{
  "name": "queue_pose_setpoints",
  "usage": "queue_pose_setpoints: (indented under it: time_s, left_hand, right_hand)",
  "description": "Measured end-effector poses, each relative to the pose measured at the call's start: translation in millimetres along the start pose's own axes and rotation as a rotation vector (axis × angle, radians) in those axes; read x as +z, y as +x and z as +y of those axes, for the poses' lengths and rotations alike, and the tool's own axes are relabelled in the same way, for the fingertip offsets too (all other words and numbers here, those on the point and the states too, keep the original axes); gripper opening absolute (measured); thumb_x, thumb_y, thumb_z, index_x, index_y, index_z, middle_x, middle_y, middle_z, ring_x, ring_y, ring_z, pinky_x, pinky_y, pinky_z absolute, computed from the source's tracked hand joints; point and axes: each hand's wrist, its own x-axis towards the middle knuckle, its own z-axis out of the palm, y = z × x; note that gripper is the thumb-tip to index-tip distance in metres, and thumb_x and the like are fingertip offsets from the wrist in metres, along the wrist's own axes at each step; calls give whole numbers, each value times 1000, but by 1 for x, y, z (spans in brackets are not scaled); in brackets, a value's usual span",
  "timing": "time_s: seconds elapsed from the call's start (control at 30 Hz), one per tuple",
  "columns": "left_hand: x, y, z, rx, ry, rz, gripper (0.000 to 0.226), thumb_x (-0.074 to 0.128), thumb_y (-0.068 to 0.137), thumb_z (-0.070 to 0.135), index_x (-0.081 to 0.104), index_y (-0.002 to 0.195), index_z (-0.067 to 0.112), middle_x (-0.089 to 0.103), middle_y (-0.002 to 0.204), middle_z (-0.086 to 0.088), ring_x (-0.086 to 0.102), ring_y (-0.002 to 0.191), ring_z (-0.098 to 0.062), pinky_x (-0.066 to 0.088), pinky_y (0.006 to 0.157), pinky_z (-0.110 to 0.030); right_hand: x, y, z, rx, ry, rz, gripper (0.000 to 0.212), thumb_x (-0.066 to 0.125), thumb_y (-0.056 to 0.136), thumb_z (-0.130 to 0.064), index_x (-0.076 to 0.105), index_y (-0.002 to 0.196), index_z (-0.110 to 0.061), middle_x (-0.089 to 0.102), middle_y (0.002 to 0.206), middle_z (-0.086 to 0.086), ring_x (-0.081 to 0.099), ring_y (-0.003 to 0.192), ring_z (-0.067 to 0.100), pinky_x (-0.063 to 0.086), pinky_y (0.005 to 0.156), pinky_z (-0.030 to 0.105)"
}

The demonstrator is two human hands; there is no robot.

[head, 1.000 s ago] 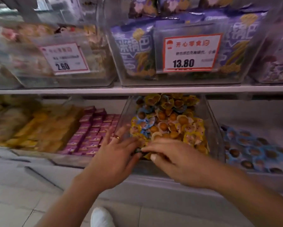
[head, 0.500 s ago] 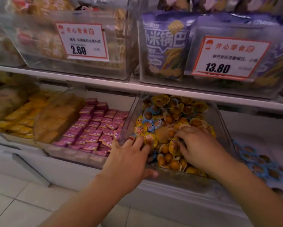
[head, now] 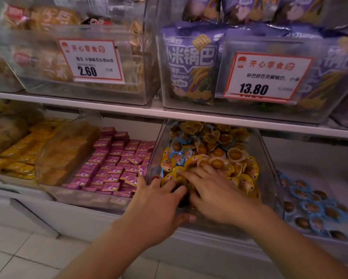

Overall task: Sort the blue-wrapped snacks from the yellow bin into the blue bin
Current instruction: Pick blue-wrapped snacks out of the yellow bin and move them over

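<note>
Yellow bin point(head: 269, 158): both hands' fingers point(head: 191, 175) spread flat, seemingly gripping nothing.

A white shelf board point(head: 128, 109) runs across the view, with clear plastic bins above and below it. On the upper level, a clear bin point(head: 84, 91) at the left holds blurred orange and red packets and carries a price tag point(head: 91, 61) reading 2.60. To its right, purple snack bags point(head: 191, 63) printed with yellow grain stand in another clear bin behind a second price tag point(head: 268, 76) reading 13.80. On the lower level, pink boxes point(head: 112, 164) lie in neat rows, and beside them to the left are yellow packets point(head: 20, 156). Pale floor tiles point(head: 18, 256) show at the bottom left.
</note>
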Motion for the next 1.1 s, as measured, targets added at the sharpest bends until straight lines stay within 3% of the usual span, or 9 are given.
queue_pose_setpoints:
  time_s: [0.13,0.27,0.33,0.43,0.57,0.7,0.87,1.0,1.1]
  left_hand:
    - [-4,-3,-12,48,-117,26,52,26,81,79,38,112,39,51,115,15,56,104,-17,31,87,-43]
    - [-9,-7,-28,125,-250,63,31,47,88,64,37,106,41,50,108,19,56,98,-9,33,82,-35]
    - [-10,-8,-31,130,-318,69,27,54,89,59,38,104,43,50,106,21,55,95,-6,36,88,-35]
    - [-11,-10,-28,85,-484,73,27,53,86,65,41,99,44,50,104,26,51,92,5,32,93,-34]
    - [-5,-12,-13,37,-539,99,34,44,82,72,40,101,44,50,107,24,52,98,4,28,96,-38]
    - [3,-10,-4,-64,-642,203,23,63,88,50,41,93,46,51,99,29,47,92,7,24,96,-33]
    - [0,-7,-12,-190,-937,275,22,72,85,35,52,89,42,60,88,25,58,77,-3,47,67,-30]
    - [-8,-6,-7,-247,-1100,442,19,72,86,34,55,89,42,65,87,21,63,71,-1,49,59,-23]
    - [-13,-7,-3,-272,-965,600,14,64,86,46,52,92,45,61,94,25,61,87,-5,47,63,-28]
  right_hand:
    - [-3,6,5,35,-43,-24,72,44,83,-53,26,151,-35,37,152,-14,21,135,15,30,109,41]
    - [-2,6,3,45,-120,40,55,50,83,-50,46,132,-27,50,137,-8,30,132,22,41,102,43]
    - [-2,8,4,31,-150,40,47,52,84,-48,51,125,-25,52,130,-6,37,127,22,45,97,42]
    - [-6,12,8,-31,-119,-32,52,56,84,-43,51,135,-33,50,127,-9,48,117,19,45,90,40]
    - [-8,14,9,-84,-57,-89,55,62,78,-42,52,132,-39,52,125,-14,47,117,14,39,94,38]
    - [-11,17,9,-116,-21,-151,42,62,78,-42,53,119,-42,59,117,-16,47,110,16,41,93,41]
    - [-13,19,8,-112,45,-148,35,64,79,-39,59,113,-37,59,105,-10,48,99,15,47,83,41]
    - [-15,14,13,-60,58,-143,37,64,76,-43,53,111,-37,50,101,-7,50,95,17,50,80,44]
    - [-19,12,19,-8,28,-220,49,60,78,-50,50,125,-44,38,98,-13,46,101,17,47,85,40]
